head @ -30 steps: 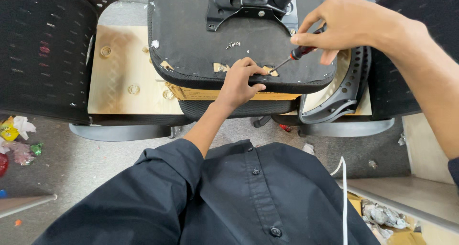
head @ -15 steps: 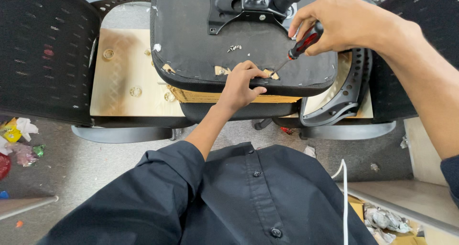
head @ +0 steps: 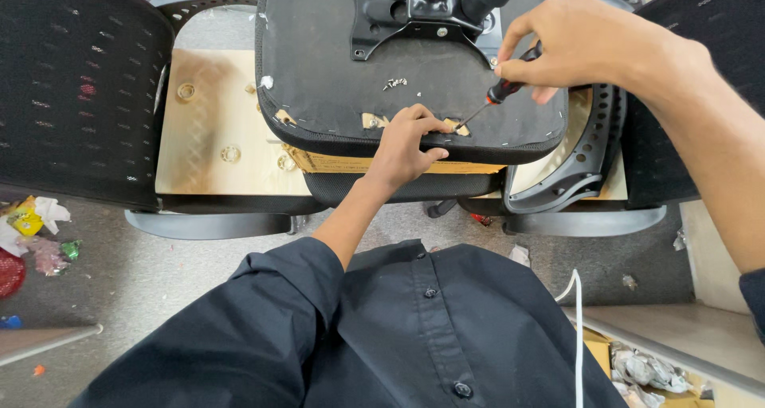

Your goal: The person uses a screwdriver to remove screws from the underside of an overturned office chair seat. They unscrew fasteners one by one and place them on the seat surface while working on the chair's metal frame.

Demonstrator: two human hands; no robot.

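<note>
Upturned seat cushion [head: 335, 73] lying on a stacked seat [head: 358, 186]; metal base plate [head: 414, 9] sitting on it behind the loose staples [head: 393, 82]; mesh backrest [head: 76, 89] lying left, wooden seat board [head: 211, 121] lying between them; plastic frame [head: 586, 149] lying right.

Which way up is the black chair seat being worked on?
Upside down. The seat cushion shows its stapled underside and metal mounting plate, where the right hand works a screwdriver.

Single head view, steeply downward, close overhead

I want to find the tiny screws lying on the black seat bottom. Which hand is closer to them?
Left. The left hand rests just below the loose screws; the right hand, holding the screwdriver, is farther off to their right.
</note>
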